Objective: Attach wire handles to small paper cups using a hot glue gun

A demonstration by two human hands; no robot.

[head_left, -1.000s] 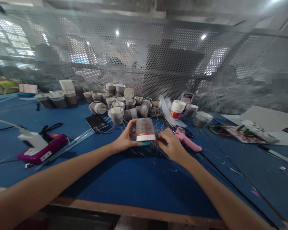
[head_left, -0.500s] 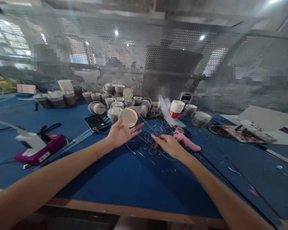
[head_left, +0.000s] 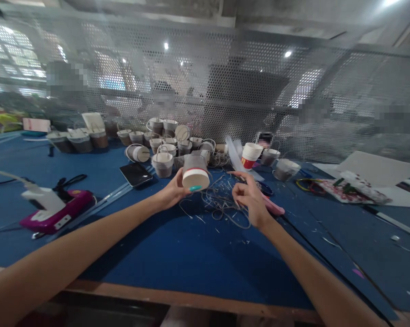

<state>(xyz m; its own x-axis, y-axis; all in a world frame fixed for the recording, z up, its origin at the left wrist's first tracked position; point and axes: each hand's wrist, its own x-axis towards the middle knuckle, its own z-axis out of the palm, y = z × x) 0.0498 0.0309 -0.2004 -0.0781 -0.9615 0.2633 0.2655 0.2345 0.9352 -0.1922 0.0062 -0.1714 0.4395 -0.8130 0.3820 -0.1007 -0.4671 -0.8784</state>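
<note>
My left hand [head_left: 172, 193] is closed around a paper cup [head_left: 195, 178] with a grey covering and a red band near its pale round end. The cup is tilted, that end facing me, and a teal thumbnail lies against it. To the right, my right hand [head_left: 251, 195] hovers over the table with its index finger stretched out and the other fingers loosely bent; I see nothing held in it. Loose grey cord [head_left: 230, 213] lies in coils between and below the hands. A pink glue gun [head_left: 273, 206] is partly hidden behind my right hand.
Several small grey-wrapped buckets [head_left: 163, 163] with handles crowd the back. White paper cups [head_left: 251, 154] stand stacked near a perforated metal screen [head_left: 191, 72]. A black phone [head_left: 136, 174] and a purple power strip [head_left: 60, 211] lie left. A floral-patterned bag [head_left: 358, 190] lies right.
My left hand has turned from spread fingers to a grip around the cup, tipping it and shifting it slightly right and down. My right hand has lifted from the cord, index finger extending.
</note>
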